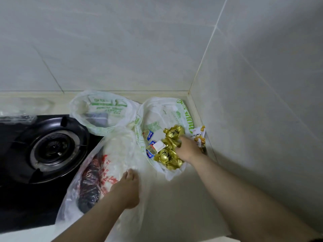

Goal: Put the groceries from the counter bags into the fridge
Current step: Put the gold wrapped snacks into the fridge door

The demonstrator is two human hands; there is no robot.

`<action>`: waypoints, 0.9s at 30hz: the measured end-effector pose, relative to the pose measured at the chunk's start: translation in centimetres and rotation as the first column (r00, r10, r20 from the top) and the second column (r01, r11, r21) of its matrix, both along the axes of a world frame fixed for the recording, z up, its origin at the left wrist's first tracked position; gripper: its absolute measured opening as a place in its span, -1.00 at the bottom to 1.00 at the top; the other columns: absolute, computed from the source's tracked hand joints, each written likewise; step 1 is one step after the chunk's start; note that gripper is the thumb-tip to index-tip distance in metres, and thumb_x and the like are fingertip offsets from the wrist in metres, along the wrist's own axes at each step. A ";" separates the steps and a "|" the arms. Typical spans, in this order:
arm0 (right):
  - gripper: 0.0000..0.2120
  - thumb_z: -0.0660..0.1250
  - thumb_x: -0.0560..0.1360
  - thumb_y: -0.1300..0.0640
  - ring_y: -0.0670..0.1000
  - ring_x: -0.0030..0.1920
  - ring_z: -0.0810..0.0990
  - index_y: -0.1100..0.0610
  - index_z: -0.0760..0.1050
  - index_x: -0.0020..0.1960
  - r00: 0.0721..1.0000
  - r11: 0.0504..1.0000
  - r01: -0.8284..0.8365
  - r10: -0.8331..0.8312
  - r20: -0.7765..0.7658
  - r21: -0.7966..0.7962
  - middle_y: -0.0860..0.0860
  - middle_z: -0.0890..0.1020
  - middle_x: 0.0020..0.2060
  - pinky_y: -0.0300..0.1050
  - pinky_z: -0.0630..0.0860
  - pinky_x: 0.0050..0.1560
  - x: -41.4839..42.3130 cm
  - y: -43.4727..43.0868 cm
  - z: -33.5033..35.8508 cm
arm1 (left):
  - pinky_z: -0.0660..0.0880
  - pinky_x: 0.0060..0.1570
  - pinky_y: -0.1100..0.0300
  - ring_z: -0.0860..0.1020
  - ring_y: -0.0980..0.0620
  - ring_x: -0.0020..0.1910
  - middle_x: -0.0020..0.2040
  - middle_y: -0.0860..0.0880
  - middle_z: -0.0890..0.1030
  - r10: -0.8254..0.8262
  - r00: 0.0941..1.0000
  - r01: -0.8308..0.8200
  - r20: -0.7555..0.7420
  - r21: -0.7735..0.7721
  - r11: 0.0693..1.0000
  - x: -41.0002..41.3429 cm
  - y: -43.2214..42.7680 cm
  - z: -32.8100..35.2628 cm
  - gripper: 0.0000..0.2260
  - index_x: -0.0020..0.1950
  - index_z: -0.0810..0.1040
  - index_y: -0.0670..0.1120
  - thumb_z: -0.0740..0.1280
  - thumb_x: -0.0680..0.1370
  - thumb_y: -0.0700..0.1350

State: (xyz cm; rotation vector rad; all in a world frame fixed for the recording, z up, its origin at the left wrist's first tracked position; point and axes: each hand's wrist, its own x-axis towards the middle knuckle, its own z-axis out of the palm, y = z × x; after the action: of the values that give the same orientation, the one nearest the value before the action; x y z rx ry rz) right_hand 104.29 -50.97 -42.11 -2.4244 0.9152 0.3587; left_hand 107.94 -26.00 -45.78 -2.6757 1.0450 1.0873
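Beside the gas stove (50,147), groceries sit bagged on the surface (174,198)

Three thin plastic bags crowd the corner where the tiled walls (157,49) meet. The rear bag (103,112), white with green print, stands open just beside the stove, with something grey showing dimly through it. The green-printed bag (167,116) to its right lies slumped open against the side wall. Gold foil packets (167,158) spill from its mouth, together with small blue-and-white packets (150,137) and a little white box (159,145). A printed card (200,135) with yellow balls on it stands wedged between that bag and the wall. Nearest the camera, the red-printed bag (104,172) lies partly over the stove's edge, with a dark reddish lump inside it.

The left hand (126,187) rests on the red-printed bag, its fingers (130,172) straight and close together, tips pressing the plastic, gripping nothing. The right hand (188,149) reaches into the gold foil packets; its fingers are blurred and buried among them, so I cannot tell whether they have closed on one
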 end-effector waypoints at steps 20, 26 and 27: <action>-0.76 0.50 0.39 0.03 -0.07 -0.07 0.68 0.02 0.64 0.05 0.969 0.860 0.016 -0.139 0.204 0.510 -0.05 0.71 -0.10 -0.10 0.60 0.04 -1.8 4.5 3.4 | 0.55 -0.02 0.06 0.60 -0.05 -0.06 -0.01 -0.11 0.66 0.339 0.295 -0.948 -0.893 -0.229 0.223 1.9 -4.2 5.9 -0.77 0.08 0.60 -0.12 0.19 0.64 -0.06; -0.80 0.44 0.47 0.22 -0.15 -0.09 0.66 -0.06 0.62 0.00 0.956 0.765 -0.166 -0.030 0.291 0.623 -0.04 0.70 -0.09 -0.31 0.56 -0.08 -2.5 5.9 4.6 | 0.56 -0.02 0.06 0.64 -0.09 -0.12 -0.06 -0.17 0.69 0.300 0.278 -0.958 -0.913 -0.243 0.150 2.3 -3.4 6.3 -0.86 0.02 0.59 -0.18 0.24 0.61 -0.23; -0.78 0.41 0.49 0.23 -0.10 -0.03 0.67 -0.09 0.61 0.00 0.955 0.730 -0.164 -0.051 0.293 0.663 -0.03 0.69 -0.07 -0.26 0.58 0.00 -2.6 5.7 4.6 | 0.55 -0.06 0.07 0.62 -0.08 -0.16 -0.11 -0.14 0.69 0.310 0.267 -0.962 -0.912 -0.237 0.132 2.4 -3.1 6.2 -0.87 -0.04 0.59 -0.16 0.25 0.59 -0.25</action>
State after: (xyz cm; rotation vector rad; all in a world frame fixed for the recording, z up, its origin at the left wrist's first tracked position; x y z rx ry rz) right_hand 101.74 -45.29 -37.50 -1.7464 0.4522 0.2809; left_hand 110.38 -29.12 -39.54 -3.8183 -0.1573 2.5379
